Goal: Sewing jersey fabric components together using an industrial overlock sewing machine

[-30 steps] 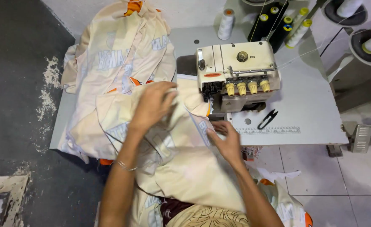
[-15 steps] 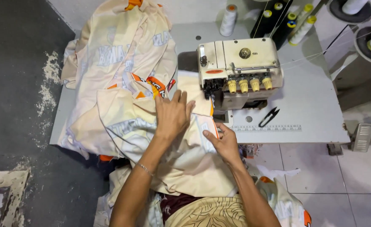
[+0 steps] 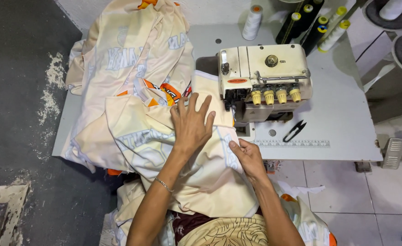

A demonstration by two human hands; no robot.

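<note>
White worktable [image 3: 342, 114] on a tiled floor, seen from above.

Cloth [image 3: 141, 136]: cream, with pale lettering and orange patches; we find it heaped over the table's left half, its edge running to the sewing machine [image 3: 265, 79].

Left hand [image 3: 192, 125]: flat on the cloth, fingers spread apart.

Right hand [image 3: 249, 157]: at the table's front edge, fingers pinched together on the cloth's edge.

Black thread snips [image 3: 295, 130]: on the table, just right of the machine.

Thread cones [image 3: 317, 27]: we count several, standing behind the machine.

Printed ruler strip [image 3: 294, 143]: along the table's front edge.
</note>
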